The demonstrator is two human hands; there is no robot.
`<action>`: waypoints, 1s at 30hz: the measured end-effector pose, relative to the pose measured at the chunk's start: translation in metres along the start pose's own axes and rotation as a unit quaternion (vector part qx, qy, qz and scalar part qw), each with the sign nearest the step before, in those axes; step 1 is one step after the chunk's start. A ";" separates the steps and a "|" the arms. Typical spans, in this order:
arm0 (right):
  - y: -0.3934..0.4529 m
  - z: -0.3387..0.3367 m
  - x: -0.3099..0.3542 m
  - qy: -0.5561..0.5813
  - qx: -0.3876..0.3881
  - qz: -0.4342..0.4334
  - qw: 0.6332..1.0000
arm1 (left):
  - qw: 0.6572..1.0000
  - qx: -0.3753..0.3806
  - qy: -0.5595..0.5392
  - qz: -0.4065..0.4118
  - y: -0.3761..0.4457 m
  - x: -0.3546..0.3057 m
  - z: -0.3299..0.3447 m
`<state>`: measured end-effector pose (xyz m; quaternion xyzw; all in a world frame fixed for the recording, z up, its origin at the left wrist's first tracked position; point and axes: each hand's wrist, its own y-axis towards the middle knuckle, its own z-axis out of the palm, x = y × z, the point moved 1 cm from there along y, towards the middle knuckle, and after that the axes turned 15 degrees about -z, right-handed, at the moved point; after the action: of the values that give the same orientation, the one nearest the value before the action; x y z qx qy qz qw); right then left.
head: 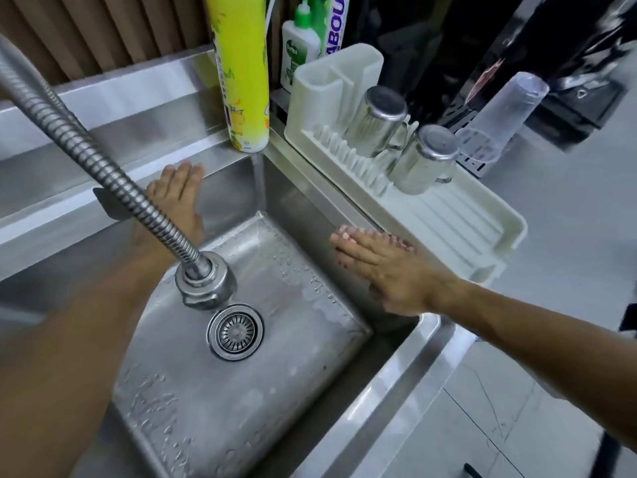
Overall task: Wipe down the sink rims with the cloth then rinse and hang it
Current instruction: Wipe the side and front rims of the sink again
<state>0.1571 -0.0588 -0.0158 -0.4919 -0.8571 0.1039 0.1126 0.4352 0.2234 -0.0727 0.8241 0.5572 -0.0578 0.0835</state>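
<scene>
Left hand [175, 198]: laid flat on the back wall of the stainless steel sink [300, 188], fingers spread, nothing held.
Flexible metal faucet hose [113, 177]: hung over the basin.
Right hand [382, 267]: pressed flat against the right wall, fingers extended, nothing gripped.
Cloth: not seen.

The sink [300, 188] is grey, shiny steel, with clear drops of water on its floor. The spiral hose [103, 157] of the tap has silver rings along it. A tall spray can [241, 70] is bright yellow with pictures of lemons. The soap bottle [300, 50] is white with a green cap and green logo. The drying rack [448, 215] is cream white with ribs. Two steel cups [375, 122] are silver.
</scene>
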 end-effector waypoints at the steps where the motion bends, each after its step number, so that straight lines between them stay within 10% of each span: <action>1: -0.019 0.005 0.008 0.052 -0.030 0.026 0.998 | 1.000 0.000 0.000 0.003 -0.002 0.002 0.003; 9: -0.100 0.048 0.117 0.177 -0.159 0.324 0.916 | 0.998 0.008 -0.057 0.024 -0.018 0.017 0.015; 15: -0.081 0.046 0.121 0.143 -0.193 0.436 0.867 | 0.953 0.168 -0.147 -0.205 -0.115 0.011 0.011; 21: -0.102 0.050 0.144 0.133 -0.175 0.226 0.949 | 0.904 0.335 -0.258 -0.065 -0.263 -0.064 -0.023; 26: -0.089 0.045 0.128 0.140 -0.206 0.350 0.903 | 0.910 0.302 -0.264 0.103 -0.335 -0.125 -0.038; 30: -0.093 0.054 0.164 0.117 -0.169 0.158 0.966 | 0.933 0.270 -0.124 0.202 -0.358 -0.131 -0.033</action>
<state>-0.0155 0.0332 -0.0251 -0.6420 -0.7541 -0.0839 0.1099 0.0544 0.2420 -0.0418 0.8971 0.3275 -0.2898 -0.0638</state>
